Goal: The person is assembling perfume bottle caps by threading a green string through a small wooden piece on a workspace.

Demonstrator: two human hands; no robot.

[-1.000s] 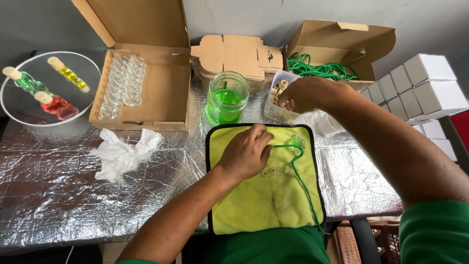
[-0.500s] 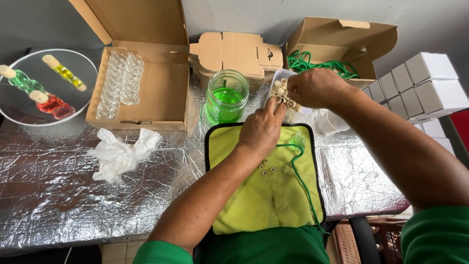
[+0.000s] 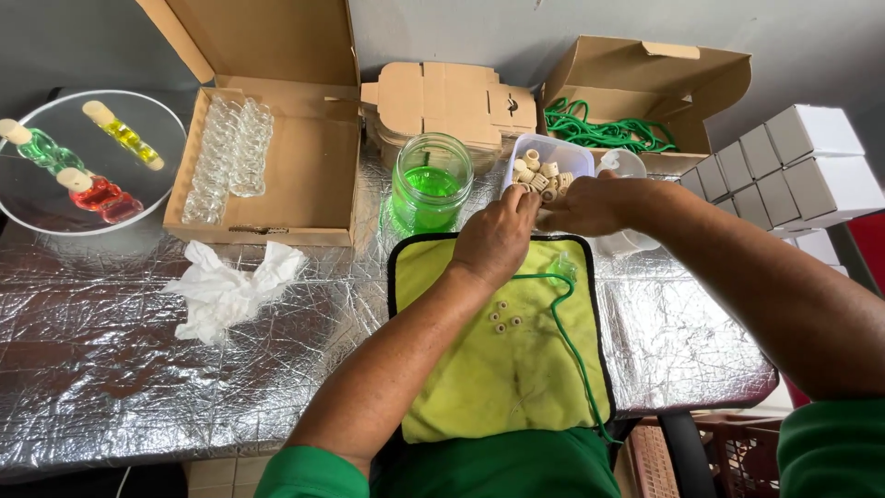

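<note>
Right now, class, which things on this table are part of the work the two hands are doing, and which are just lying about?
In use:
left hand
right hand
tub of corks
green cord
yellow cloth
loose corks

Lying about:
crumpled tissue
round tray
white boxes
flat cardboard

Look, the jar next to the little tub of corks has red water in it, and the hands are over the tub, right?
Not quite. The head view shows the liquid in the jar is green, not red. It does stand beside the little tub of corks, and the left hand and right hand are at that tub.
</note>
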